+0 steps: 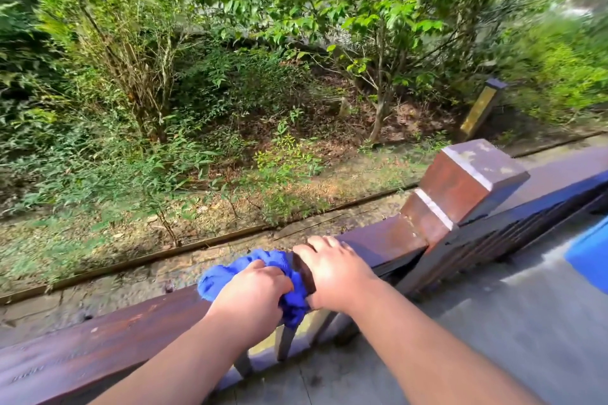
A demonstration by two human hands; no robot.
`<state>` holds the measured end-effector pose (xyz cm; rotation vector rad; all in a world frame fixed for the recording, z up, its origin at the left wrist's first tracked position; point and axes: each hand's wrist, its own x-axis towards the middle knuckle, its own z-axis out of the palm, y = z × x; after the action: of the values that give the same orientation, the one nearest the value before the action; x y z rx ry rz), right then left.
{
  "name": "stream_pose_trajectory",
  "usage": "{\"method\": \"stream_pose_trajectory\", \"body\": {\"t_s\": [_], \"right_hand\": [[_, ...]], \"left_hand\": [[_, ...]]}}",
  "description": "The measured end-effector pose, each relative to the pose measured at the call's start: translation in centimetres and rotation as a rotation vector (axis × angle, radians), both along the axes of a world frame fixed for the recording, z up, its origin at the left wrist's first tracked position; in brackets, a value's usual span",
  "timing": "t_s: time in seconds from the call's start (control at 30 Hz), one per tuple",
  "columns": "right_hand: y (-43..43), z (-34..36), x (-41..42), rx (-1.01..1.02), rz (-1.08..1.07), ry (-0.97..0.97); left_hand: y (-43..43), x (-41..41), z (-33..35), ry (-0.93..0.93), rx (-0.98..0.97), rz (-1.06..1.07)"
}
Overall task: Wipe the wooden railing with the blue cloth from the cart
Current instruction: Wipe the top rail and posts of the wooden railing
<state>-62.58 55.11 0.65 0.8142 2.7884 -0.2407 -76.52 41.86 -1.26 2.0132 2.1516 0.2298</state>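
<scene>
The dark brown wooden railing point(108, 335) runs from the lower left up to the right. A crumpled blue cloth point(220, 276) lies bunched on its top rail, with a part hanging down the near side. My left hand point(253, 293) is closed on the cloth and presses it onto the rail. Just to the right, my right hand point(332, 273) rests on the rail top, fingers curled over the far edge, touching the cloth's right side.
A square wooden post point(467, 181) rises from the railing to the right of my hands. Balusters point(286, 342) stand under the rail. A blue object point(589, 256) shows at the right edge above grey decking point(493, 322). Beyond the railing lie gravel, shrubs and trees.
</scene>
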Motion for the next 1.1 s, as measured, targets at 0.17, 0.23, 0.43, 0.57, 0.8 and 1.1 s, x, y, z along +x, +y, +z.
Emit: {"method": "stream_pose_trajectory", "body": {"t_s": [0.17, 0.23, 0.43, 0.57, 0.8, 1.1], "right_hand": [[4.6, -0.1, 3.0, 0.002, 0.051, 0.020], [6.6, 0.0, 4.3, 0.005, 0.056, 0.027], [11.9, -0.2, 8.7, 0.010, 0.064, 0.011], [13.1, 0.1, 9.7, -0.015, 0.095, 0.025], [11.4, 1.4, 8.1, -0.066, 0.210, 0.068], [8.4, 5.5, 2.8, -0.581, -0.190, 0.536]], "left_hand": [[3.9, 3.5, 0.7, 0.032, -0.026, 0.021], [5.9, 5.2, 1.1, 0.046, -0.042, 0.035], [12.5, 10.2, 1.7, 0.118, -0.087, 0.083], [13.0, 10.8, 1.7, 0.080, -0.099, 0.106], [11.8, 9.6, 2.7, -0.002, -0.012, 0.229], [10.9, 4.6, 10.1, -0.386, 0.417, 0.447]]}}
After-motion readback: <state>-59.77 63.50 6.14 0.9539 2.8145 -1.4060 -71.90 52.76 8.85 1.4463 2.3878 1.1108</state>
